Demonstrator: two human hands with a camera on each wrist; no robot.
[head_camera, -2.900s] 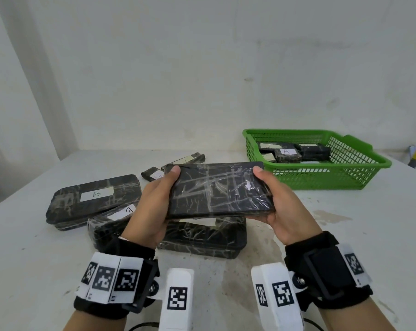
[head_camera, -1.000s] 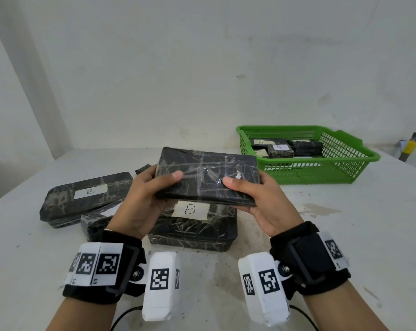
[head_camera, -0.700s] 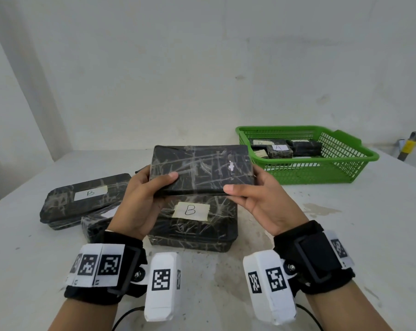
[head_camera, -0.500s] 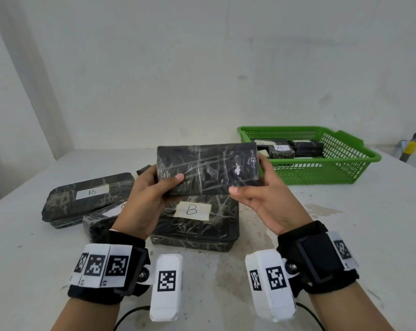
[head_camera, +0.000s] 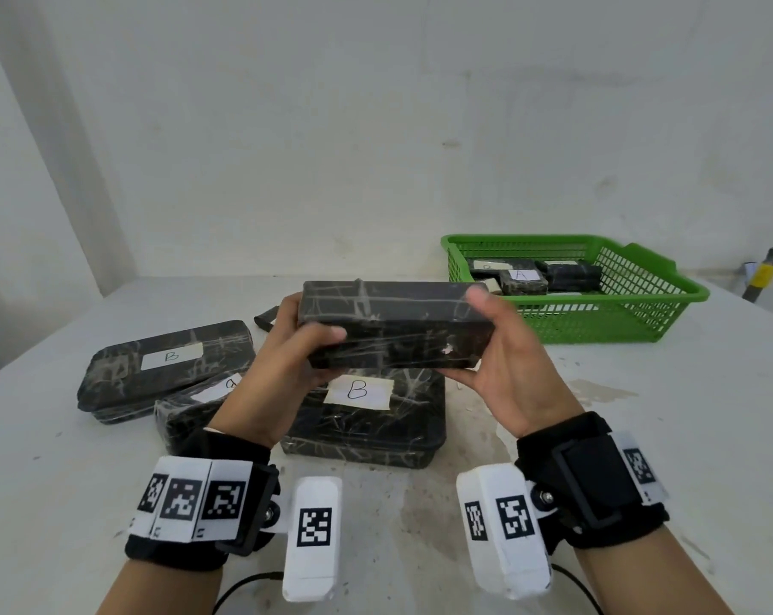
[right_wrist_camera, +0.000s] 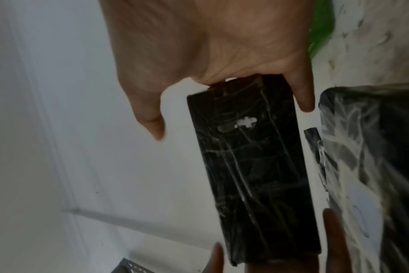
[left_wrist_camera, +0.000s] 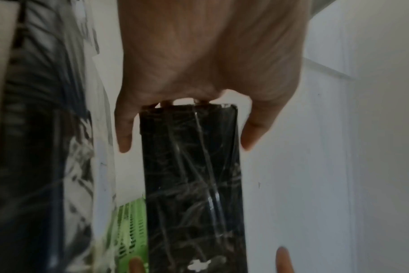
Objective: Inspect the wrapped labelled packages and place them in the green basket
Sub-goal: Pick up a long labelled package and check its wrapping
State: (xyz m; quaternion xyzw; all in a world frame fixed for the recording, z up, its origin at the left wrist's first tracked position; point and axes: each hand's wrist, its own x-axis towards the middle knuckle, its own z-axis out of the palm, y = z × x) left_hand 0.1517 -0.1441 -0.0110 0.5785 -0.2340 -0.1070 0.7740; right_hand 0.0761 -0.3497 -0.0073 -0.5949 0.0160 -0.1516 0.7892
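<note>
Left hand (head_camera: 282, 370) and right hand (head_camera: 504, 370) grip 1 seemingly unlabelled wrapped package (head_camera: 398, 324).

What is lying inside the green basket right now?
Inside the green basket lie several dark wrapped packages; one package labelled A is readable. The other labels are too small or partly hidden, and the exact count is unclear.

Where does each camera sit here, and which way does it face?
Head: looks forward and down at both hands, the table and green basket.
Left wrist: looks along the left hand at the held package.
Right wrist: looks along the right hand.
All three share the package.
</note>
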